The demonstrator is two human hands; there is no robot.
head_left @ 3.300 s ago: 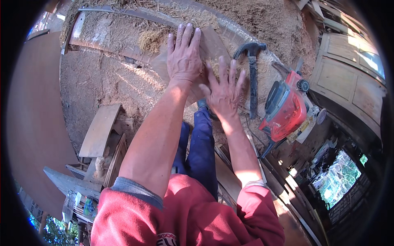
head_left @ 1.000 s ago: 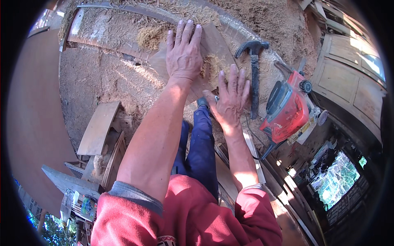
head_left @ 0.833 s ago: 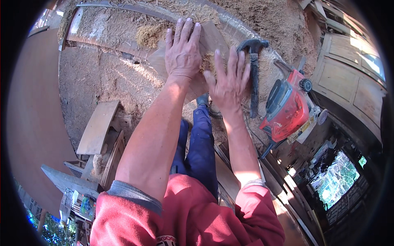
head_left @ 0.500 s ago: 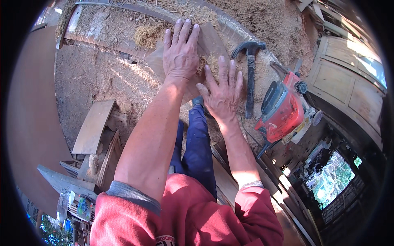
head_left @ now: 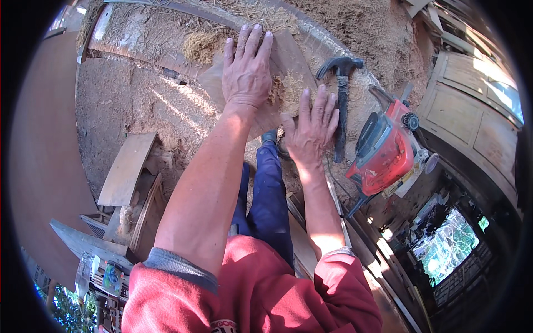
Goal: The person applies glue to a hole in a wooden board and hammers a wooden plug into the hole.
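The left hand point(head_left: 246, 80) lies flat, grasping nothing, on a thin wooden board point(head_left: 293, 58) to the left of the hammer point(head_left: 341, 102). The right hand point(head_left: 312, 130), unclenched and empty, has shifted rightward, baring more sawdust point(head_left: 292, 94); this suggests a rubbing stroke, the left hand steadying. Right-hand contact cannot be told.

You have one left hand point(head_left: 246, 80) at 12 o'clock and one right hand point(head_left: 312, 133) between 1 and 2 — two in all — plus one hammer point(head_left: 341, 105) also there, one red power tool point(head_left: 388, 158) near 3, one bright opening point(head_left: 447, 244) at 4, one large brown panel point(head_left: 47, 161) at 9
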